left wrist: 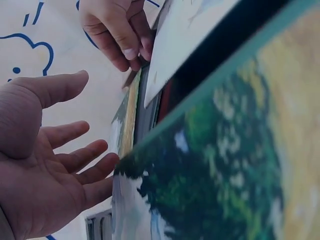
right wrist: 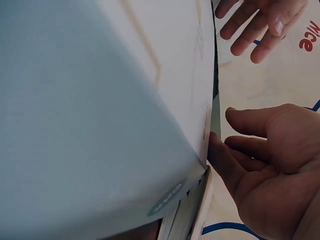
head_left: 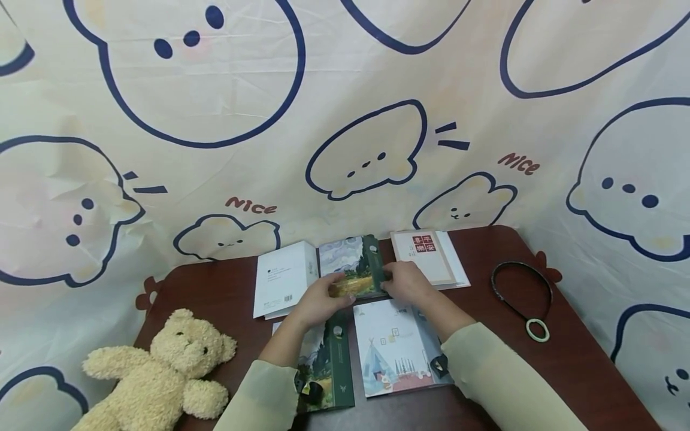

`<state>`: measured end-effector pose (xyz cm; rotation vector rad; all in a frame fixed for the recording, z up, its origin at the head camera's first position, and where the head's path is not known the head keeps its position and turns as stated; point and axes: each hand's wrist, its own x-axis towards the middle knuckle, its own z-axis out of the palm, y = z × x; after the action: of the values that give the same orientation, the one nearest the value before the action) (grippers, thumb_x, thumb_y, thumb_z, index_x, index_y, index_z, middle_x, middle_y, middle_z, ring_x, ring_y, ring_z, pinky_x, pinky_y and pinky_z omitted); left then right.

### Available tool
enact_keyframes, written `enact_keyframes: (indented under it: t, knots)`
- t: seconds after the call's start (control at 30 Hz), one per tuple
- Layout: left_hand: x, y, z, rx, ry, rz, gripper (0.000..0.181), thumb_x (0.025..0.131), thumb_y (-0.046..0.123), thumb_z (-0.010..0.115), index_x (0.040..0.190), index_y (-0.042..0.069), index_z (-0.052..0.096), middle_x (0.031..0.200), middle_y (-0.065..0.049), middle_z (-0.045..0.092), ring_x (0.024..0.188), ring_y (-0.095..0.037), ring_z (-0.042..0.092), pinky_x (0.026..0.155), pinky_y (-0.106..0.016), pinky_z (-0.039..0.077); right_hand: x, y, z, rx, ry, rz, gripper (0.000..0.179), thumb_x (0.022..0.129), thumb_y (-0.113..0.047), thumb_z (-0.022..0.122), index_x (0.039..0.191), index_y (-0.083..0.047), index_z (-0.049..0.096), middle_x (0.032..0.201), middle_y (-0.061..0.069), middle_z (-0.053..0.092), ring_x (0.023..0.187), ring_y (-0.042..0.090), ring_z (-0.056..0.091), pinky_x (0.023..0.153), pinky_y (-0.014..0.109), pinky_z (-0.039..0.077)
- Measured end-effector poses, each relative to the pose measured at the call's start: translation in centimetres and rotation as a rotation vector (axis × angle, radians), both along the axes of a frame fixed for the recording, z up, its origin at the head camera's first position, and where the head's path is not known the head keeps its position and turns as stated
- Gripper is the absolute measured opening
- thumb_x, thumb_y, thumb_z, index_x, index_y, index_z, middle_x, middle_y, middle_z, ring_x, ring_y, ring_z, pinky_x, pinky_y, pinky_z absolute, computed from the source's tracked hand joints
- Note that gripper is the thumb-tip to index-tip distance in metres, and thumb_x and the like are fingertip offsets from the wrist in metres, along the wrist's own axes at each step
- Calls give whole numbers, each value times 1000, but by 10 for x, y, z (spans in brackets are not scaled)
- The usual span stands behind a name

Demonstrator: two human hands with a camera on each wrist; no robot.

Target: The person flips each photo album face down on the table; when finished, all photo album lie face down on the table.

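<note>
At the back of the table lies a book with a painted landscape cover and a dark green spine (head_left: 374, 257). My left hand (head_left: 320, 299) is at its left front, thumb and fingers spread apart; in the left wrist view this hand (left wrist: 55, 165) shows an empty palm. At the spine side, my right hand (head_left: 408, 282) touches the book's edge with its fingertips. In the right wrist view the right hand (right wrist: 270, 165) has loosely bent fingers, with a gap below the thumb. A matching painted book (head_left: 339, 365) and a pale illustrated book (head_left: 390, 353) lie nearer, partly under my forearms.
A white book (head_left: 283, 278) lies at back left, and a cream book with red characters (head_left: 423, 257) at back right. A teddy bear (head_left: 172, 371) sits at the left. On the right lies a black cord with a pale green ring (head_left: 537, 330). A printed cloth (head_left: 366, 209) hangs behind the table.
</note>
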<state>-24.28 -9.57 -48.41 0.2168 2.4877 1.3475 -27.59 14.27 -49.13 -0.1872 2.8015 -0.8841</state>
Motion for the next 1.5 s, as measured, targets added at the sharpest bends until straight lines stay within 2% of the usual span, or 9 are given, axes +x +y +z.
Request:
enact_keyframes:
  t: [0.2,0.37,0.6,0.7,0.83,1.07,1.27,1.5]
  knots:
    - [1,10,5,60,37,11,62,97,30,73,152,10,52,150,-18,54,135,-40,53,105,-59,48,5,11,8,-75,25,-8,47,97,-18,73,140,-1,63,123,14,71,104,25,70,87,40,59]
    - [0,23,3,90,69,19,58,98,28,71,150,10,54,149,-18,55,135,-39,53,106,-59,47,7,26,12,-106,77,1,46,98,-19,72,139,0,63,126,16,70,110,29,70,88,42,59]
    - [3,43,6,136,76,17,54,100,29,68,149,12,55,146,-14,57,133,-35,56,103,-54,51,7,48,10,-118,147,-39,44,97,-18,70,136,0,64,123,16,71,102,28,72,75,37,61]
    - [4,52,7,139,65,20,54,100,33,68,149,15,55,146,-10,58,132,-32,57,100,-52,53,9,55,9,-105,166,-57,43,98,-18,69,137,-1,64,126,16,70,104,28,71,78,39,61]
    - [3,62,3,184,29,44,54,99,34,70,148,16,57,145,-12,59,130,-31,58,94,-51,56,11,63,8,-75,185,-72,42,98,-18,69,137,-2,65,125,15,71,104,28,70,83,44,59]
    - [2,83,-2,225,0,102,55,97,31,73,147,17,57,145,-9,58,129,-29,59,97,-48,55,13,78,3,-43,165,-105,44,98,-20,69,138,-4,64,125,15,70,103,28,68,85,44,58]
    - [-1,99,-5,321,-68,115,59,96,26,74,150,14,53,142,-10,60,124,-26,63,98,-45,55,13,88,-2,-1,145,-117,50,98,-23,69,143,-3,59,136,19,65,120,37,64,96,52,55]
    - [-5,116,-9,322,-100,132,62,96,26,75,152,16,50,145,-9,56,130,-29,58,98,-43,55,13,102,-9,26,187,-127,61,97,-25,70,149,1,51,146,27,54,132,47,52,105,62,46]
